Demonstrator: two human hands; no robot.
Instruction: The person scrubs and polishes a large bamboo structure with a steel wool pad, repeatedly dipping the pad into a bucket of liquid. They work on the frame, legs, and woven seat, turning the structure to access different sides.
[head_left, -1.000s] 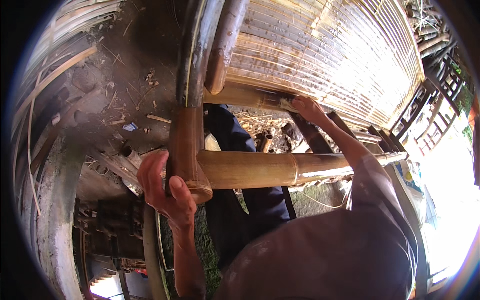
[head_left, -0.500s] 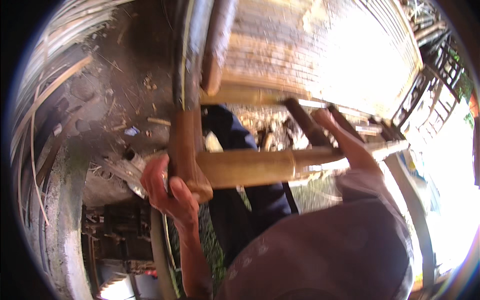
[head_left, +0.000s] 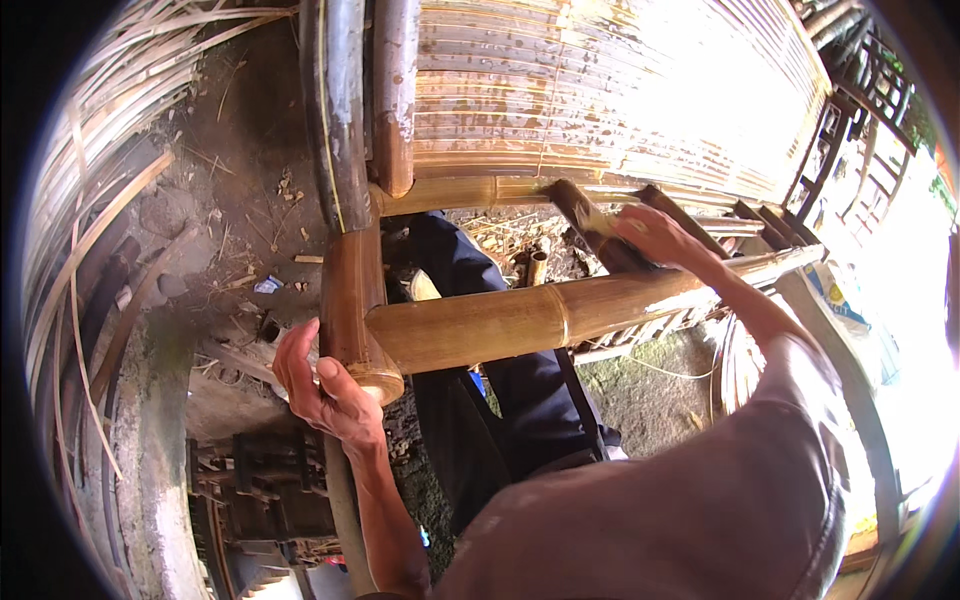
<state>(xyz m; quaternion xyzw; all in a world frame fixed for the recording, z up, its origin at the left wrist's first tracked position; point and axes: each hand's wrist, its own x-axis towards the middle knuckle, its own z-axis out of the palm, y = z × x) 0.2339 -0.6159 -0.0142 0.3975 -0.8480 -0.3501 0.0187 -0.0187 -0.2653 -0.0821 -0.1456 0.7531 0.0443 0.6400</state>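
A frame of thick brown bamboo [head_left: 470,330] lies across in front of me, with dark crosspieces [head_left: 690,220] set between its two long poles. My left hand [head_left: 330,395] rests at the near end of an upright-looking bamboo post [head_left: 352,290]. Its fingers are stretched out and apart, and the thumb touches the post's end. Over the nearest dark crosspiece [head_left: 585,222] is my right hand [head_left: 655,238], its fingers bent and closed. Something pale shows at those fingertips, too small to name. The palm side of this hand is hidden.
Wet-looking bamboo slats [head_left: 500,110] form a panel beyond the frame. Two bamboo poles stand left of it, one dark [head_left: 335,120]. Split strips [head_left: 120,200] are heaped at far left beside a concrete ledge [head_left: 145,450]. My dark-trousered legs [head_left: 520,410] are beneath the frame.
My right hand has shifted left onto the nearest crosspiece. The left hand stays at the post's end, its fingers now straighter. The whole view has shifted slightly and become sharper.
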